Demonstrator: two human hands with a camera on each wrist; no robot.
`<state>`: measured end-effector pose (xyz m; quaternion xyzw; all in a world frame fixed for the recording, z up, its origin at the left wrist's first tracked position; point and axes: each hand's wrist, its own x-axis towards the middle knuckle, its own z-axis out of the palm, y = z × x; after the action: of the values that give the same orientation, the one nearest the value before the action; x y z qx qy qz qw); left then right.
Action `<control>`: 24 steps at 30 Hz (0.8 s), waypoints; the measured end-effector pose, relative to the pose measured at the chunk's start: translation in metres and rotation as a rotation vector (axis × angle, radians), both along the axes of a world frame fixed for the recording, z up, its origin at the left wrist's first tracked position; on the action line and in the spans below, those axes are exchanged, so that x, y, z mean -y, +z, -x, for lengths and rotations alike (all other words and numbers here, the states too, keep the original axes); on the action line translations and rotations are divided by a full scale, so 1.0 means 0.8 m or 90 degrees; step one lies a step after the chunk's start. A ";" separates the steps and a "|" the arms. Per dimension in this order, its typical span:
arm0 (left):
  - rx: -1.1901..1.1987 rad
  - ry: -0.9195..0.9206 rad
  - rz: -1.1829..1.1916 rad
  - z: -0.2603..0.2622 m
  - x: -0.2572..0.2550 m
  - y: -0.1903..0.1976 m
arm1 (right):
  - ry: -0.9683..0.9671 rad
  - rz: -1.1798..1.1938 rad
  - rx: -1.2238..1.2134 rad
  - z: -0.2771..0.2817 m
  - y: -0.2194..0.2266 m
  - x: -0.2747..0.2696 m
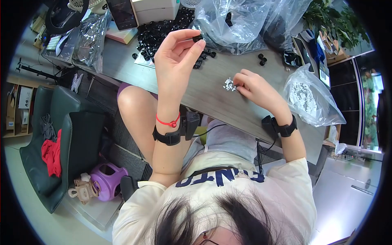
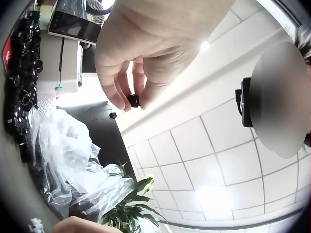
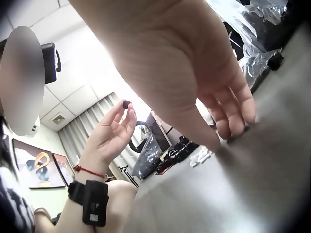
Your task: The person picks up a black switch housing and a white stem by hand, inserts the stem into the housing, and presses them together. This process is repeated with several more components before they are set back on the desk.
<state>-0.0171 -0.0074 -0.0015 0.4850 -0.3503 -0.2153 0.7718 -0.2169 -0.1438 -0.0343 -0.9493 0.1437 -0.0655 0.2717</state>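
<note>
Pinching a small black plastic cap [image 1: 197, 38] at twelve o'clock, our left hand [image 1: 176, 53] is raised; only the head view shows our right hand [image 1: 254, 87] touching, perhaps pinching, tiny white parts [image 1: 229, 84].

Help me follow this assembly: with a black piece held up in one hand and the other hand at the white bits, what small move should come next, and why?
Probably the right hand pinches one piece from the small white pile its fingertips already touch, since the left hand holds the black part raised and waiting.

Table [image 1: 212, 102]: small-parts pile [image 1: 229, 84] mid, bag of small parts [image 1: 307, 98] to its right, loose caps [image 1: 157, 32] far left, big bags [image 1: 241, 20] far centre.
</note>
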 end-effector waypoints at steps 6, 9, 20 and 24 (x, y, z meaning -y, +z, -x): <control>-0.010 0.067 0.020 -0.019 -0.010 0.001 | -0.003 0.052 -0.013 0.000 0.001 -0.005; -0.046 0.102 0.090 -0.022 -0.011 0.003 | -0.006 0.055 -0.018 0.003 -0.003 -0.002; 0.025 -0.061 -0.030 -0.014 -0.003 -0.010 | -0.082 -0.108 0.141 -0.008 0.056 0.001; 0.060 -0.168 -0.108 0.013 0.013 -0.019 | -0.095 -0.181 0.230 -0.037 0.082 -0.011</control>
<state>-0.0272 -0.0178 -0.0168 0.5078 -0.4273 -0.3204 0.6760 -0.1875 -0.1353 0.0316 -0.8613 0.1703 -0.2330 0.4181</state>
